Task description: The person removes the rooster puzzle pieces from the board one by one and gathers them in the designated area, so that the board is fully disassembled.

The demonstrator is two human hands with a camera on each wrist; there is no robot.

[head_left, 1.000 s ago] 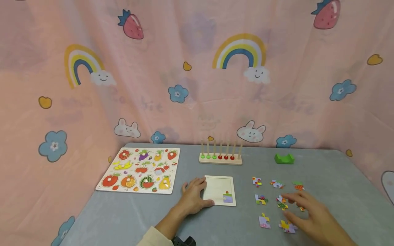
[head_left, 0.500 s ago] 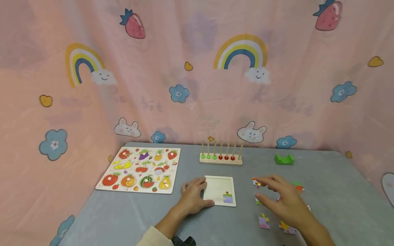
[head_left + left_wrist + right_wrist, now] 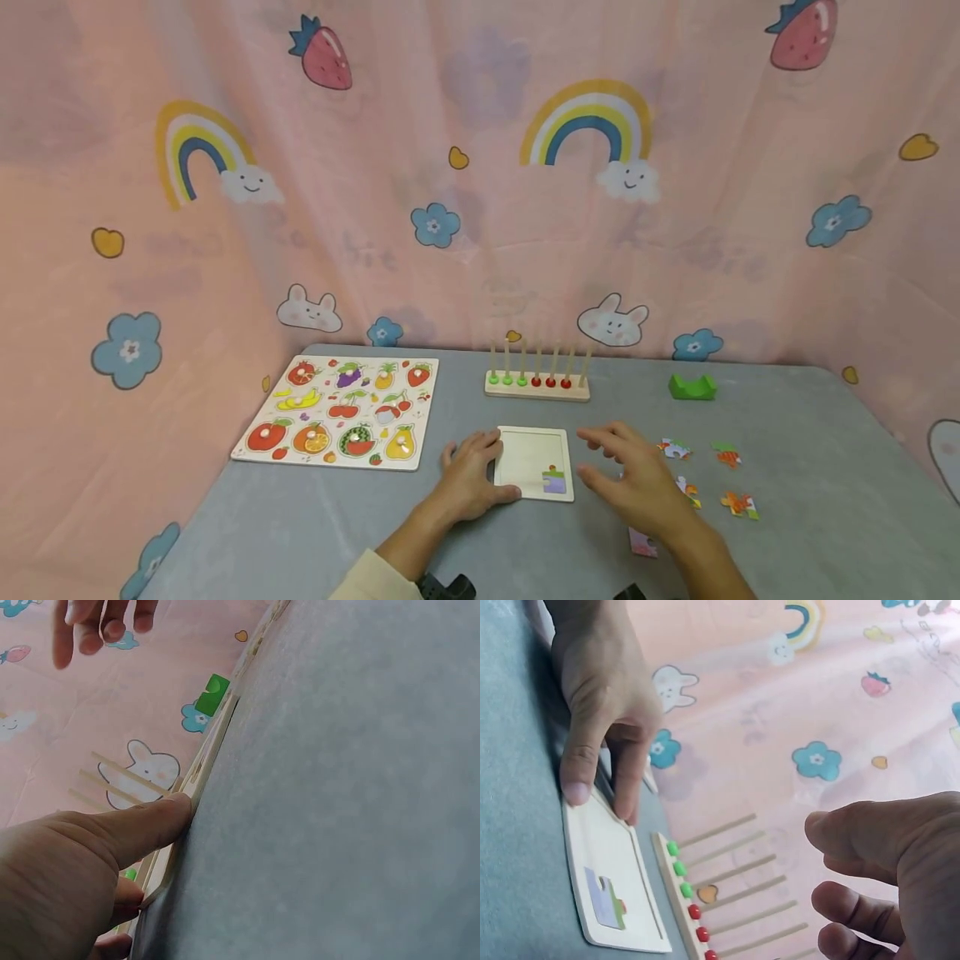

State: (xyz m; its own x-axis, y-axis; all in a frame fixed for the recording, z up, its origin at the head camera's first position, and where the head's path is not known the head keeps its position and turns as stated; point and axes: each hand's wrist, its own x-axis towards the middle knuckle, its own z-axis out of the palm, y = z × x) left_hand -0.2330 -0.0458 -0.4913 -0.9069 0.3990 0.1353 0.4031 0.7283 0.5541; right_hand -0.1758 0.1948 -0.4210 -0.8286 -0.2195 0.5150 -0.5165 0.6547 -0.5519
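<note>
My left hand (image 3: 469,479) grips a small square wooden puzzle tray (image 3: 525,450) at its left side, thumb on the near edge and fingers at the far left corner. One jigsaw piece (image 3: 553,481), purple and green, lies in the tray's near right corner. To the right of the tray my right hand (image 3: 637,479) hovers with thumb and fingers apart, and nothing shows between them. Loose jigsaw pieces lie beyond it on the right: a white and blue one (image 3: 675,450), an orange and green one (image 3: 726,455), an orange one (image 3: 740,504). Other pieces are partly hidden under the right hand.
A fruit peg puzzle board (image 3: 345,412) lies at the left. Behind the tray stands a wooden peg rack (image 3: 537,390) with green and red beads. A green curved block (image 3: 693,387) sits at the back right. A pink printed curtain (image 3: 480,275) hangs behind the table.
From above the loose pieces my right hand has moved left to beside the tray's right edge. The left hand and the tray have stayed in place.
</note>
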